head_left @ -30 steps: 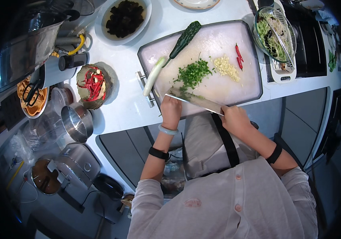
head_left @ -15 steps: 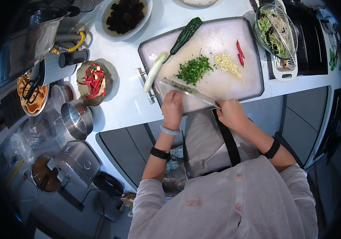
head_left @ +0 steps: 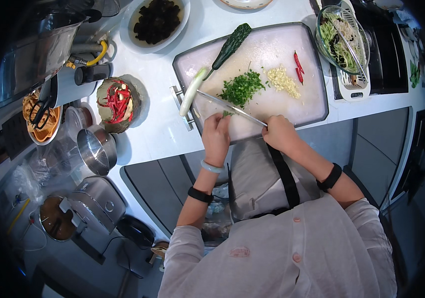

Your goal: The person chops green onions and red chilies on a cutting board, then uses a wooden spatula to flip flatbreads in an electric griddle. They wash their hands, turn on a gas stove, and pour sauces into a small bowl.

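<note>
I see the right hand [head_left: 278,133] with fingers closed around the knife [head_left: 230,108] handle, blade slanting across the white cutting board [head_left: 282,107] beside the chopped greens [head_left: 241,88]. The left hand [head_left: 216,135] rests loosely curled on the board's near edge, gripping nothing.

Left hand [head_left: 216,135] curled, palm down, forearm extended forward. Right hand [head_left: 279,134] fisted in grip, forearm angled inward.

White countertop [head_left: 158,134] above grey cabinet fronts [head_left: 163,184], brightly lit.
</note>
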Tool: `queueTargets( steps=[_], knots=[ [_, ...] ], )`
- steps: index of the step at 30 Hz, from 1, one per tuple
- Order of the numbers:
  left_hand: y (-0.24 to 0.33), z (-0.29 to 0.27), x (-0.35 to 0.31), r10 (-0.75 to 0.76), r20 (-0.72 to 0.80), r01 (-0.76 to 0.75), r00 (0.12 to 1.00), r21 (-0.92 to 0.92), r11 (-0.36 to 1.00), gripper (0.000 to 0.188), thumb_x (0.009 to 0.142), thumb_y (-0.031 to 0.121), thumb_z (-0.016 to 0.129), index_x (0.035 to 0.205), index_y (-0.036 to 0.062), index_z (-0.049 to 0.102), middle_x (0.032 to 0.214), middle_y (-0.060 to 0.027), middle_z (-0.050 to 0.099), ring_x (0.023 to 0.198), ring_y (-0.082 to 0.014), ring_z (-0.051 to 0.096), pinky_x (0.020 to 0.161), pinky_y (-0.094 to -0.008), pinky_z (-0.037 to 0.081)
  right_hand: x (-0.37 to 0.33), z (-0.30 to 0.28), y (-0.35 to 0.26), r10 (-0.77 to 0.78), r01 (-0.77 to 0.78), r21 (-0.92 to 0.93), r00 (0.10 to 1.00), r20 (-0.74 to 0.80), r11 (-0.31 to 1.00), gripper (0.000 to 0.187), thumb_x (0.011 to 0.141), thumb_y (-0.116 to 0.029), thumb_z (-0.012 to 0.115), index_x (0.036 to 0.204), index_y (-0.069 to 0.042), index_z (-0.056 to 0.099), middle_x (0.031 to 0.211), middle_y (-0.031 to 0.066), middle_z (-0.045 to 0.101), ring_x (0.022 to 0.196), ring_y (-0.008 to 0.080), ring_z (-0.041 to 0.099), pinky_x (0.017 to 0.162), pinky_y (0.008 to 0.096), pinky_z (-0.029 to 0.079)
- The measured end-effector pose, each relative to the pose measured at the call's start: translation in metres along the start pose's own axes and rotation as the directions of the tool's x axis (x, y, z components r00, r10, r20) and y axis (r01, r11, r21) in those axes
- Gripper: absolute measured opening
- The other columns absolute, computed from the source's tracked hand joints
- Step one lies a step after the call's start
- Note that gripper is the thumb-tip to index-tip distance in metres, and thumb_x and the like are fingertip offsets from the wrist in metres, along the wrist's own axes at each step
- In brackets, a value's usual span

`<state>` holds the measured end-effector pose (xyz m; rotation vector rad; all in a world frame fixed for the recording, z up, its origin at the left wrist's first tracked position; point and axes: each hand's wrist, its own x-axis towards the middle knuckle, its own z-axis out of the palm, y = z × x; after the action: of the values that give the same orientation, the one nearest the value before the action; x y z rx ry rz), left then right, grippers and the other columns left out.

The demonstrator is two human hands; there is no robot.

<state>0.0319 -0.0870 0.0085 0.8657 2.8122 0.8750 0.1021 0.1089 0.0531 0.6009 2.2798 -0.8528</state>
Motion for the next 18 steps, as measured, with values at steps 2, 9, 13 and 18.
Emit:
queueTargets(
  steps=[2,9,13,18],
  knots=[
    [0.001,0.001,0.0,-0.038,-0.003,0.038,0.999,-0.023,0.999,0.013,0.081,0.001,0.065,0.093,0.0023,0.07,0.091,-0.0146,0.066,0.081,-0.0321,0.065,0.071,-0.0393,0.053,-0.006,-0.001,0.003,-0.069,0.07,0.009,0.994,-0.082,0.998,0.016,0.078,-0.01,0.061,0.086,0.0,0.07,0.075,0.0252,0.066,0.074,0.0435,0.066,0.072,0.0504,0.054],
    [-0.012,0.017,0.009,-0.16,0.031,0.16,0.987,0.003,0.987,0.012,0.079,-0.001,0.065,0.09,-0.003,0.068,0.088,-0.0179,0.065,0.075,-0.0368,0.064,0.067,-0.0432,0.054,-0.043,-0.005,0.022,-0.103,0.1,-0.043,0.992,-0.072,0.994,0.012,0.078,-0.007,0.059,0.085,-0.001,0.067,0.073,0.0236,0.066,0.071,0.043,0.065,0.071,0.0517,0.053],
    [-0.013,0.018,0.01,-0.136,0.026,0.136,0.99,-0.001,0.991,0.01,0.079,-0.001,0.064,0.088,-0.0039,0.068,0.089,-0.0179,0.066,0.077,-0.0363,0.065,0.068,-0.0423,0.054,-0.043,-0.003,0.022,-0.028,0.024,-0.088,0.999,-0.042,0.996,0.013,0.078,-0.009,0.06,0.084,-0.001,0.069,0.076,0.0238,0.067,0.073,0.0427,0.066,0.072,0.0506,0.054],
    [-0.004,0.01,0.013,-0.022,0.061,0.019,0.998,0.048,0.999,0.013,0.077,-0.004,0.062,0.088,-0.0023,0.069,0.09,-0.0164,0.065,0.088,-0.0336,0.064,0.072,-0.0401,0.054,-0.01,0.002,0.001,-0.112,0.111,-0.045,0.993,-0.035,0.993,0.014,0.078,-0.009,0.061,0.082,0.001,0.07,0.08,0.0243,0.068,0.076,0.0435,0.067,0.073,0.0498,0.055]
  ],
)
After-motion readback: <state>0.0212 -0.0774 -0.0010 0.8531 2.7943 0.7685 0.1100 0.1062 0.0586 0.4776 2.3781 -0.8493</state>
